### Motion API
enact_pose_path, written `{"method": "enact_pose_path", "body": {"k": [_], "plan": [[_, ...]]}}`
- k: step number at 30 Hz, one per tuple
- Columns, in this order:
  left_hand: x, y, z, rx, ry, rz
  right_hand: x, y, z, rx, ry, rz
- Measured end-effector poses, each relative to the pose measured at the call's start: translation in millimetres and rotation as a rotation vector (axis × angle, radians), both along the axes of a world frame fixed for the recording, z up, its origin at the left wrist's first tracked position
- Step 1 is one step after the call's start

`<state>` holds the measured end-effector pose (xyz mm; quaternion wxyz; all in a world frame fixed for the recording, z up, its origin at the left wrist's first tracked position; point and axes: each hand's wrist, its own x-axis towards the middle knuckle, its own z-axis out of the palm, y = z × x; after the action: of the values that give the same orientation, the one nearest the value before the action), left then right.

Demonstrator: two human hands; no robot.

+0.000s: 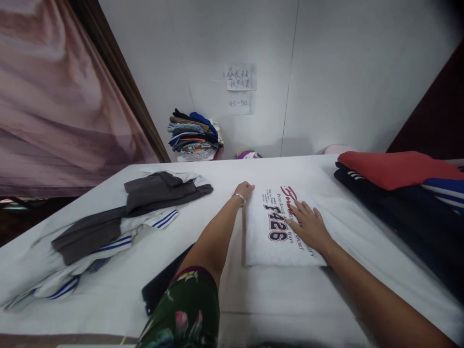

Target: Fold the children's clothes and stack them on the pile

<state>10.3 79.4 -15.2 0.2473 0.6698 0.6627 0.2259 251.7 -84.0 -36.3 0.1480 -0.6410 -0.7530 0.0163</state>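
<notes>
A white shirt (261, 251) with red and dark print and the number 426 lies folded into a flat rectangle on the white-covered table (203, 295). At its far left corner my left hand (245, 191) is closed, fingers curled on the cloth's edge; the fingertips are partly hidden. My right hand (308, 224) rests flat on the printed front, fingers spread, covering part of the lettering. A bracelet (239, 198) circles my left wrist.
Loose white and dark grey clothes (152, 193) lie at the left. A dark flat object (159, 285) sits near my left arm. At the right are a red garment (395, 166) and dark garments (384, 217). Beyond the table stands a clothes stack (195, 135), below paper signs (241, 77).
</notes>
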Motion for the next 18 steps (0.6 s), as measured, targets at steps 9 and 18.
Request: {"method": "enact_pose_path", "body": {"k": [9, 18], "plan": [[-2.8, -3.3, -12.8, -0.032, -0.017, 0.076, 0.8, -0.2, -0.3, -0.01, 0.029, 0.005], [39.7, -49.0, 27.8, 0.228, 0.181, -0.201, -1.9, 3.0, 0.3, -0.017, 0.026, -0.014]]}}
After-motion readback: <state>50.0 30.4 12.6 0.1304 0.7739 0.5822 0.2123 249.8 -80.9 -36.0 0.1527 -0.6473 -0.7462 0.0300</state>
